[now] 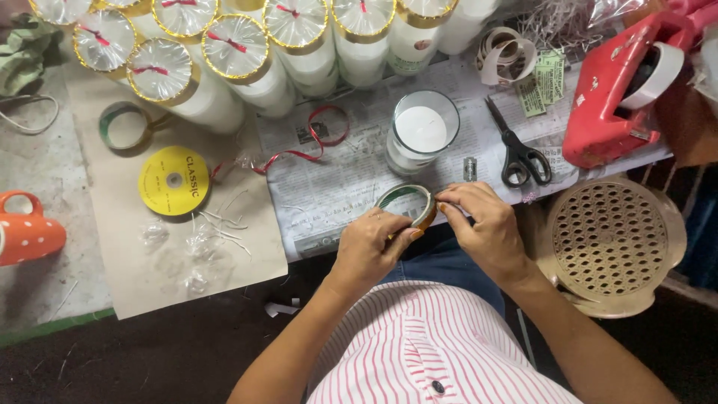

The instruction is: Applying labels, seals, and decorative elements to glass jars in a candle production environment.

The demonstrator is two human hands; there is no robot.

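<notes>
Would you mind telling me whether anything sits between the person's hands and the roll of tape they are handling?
Nothing visible does. The left hand and the right hand both already touch the tape roll, gripping it from either side above the newspaper.

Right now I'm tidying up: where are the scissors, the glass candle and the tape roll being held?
scissors (516, 153): head view, on the black handles.
glass candle (421, 129): head view, on the white wax top.
tape roll (407, 203): head view, on its rim.
</notes>
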